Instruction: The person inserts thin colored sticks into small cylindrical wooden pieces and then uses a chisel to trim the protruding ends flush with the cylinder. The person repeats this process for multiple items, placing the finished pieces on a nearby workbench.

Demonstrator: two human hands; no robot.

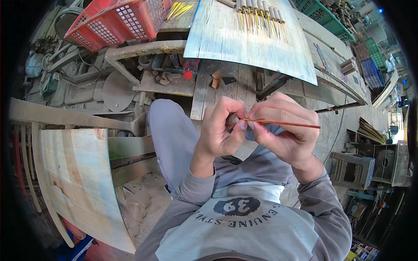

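Note:
Close together over my lap, both hands are pinching at small parts. My left hand point(220, 130) is closed around a short greyish piece point(232, 119), mostly hidden by the fingers; it looks like a handle. Between the fingertips of my right hand point(287, 130) lies a thin reddish-brown rod point(300, 125). Its yellowish end meets the grey piece at the left fingertips, and the other end points right. Ahead on the pale board point(248, 41) lies a row of grey cylindrical handles point(261, 6) with thin yellow and reddish rods sticking out.
A red plastic crate point(126, 26) stands far left, beside a bundle of thin yellow sticks point(178, 11). Below sits a red-capped bottle point(190, 69) on a wooden shelf. Another pale board point(78, 182) is at my left. A green crate point(326, 19) stands far right, a grey plastic stool point(352, 169) nearer.

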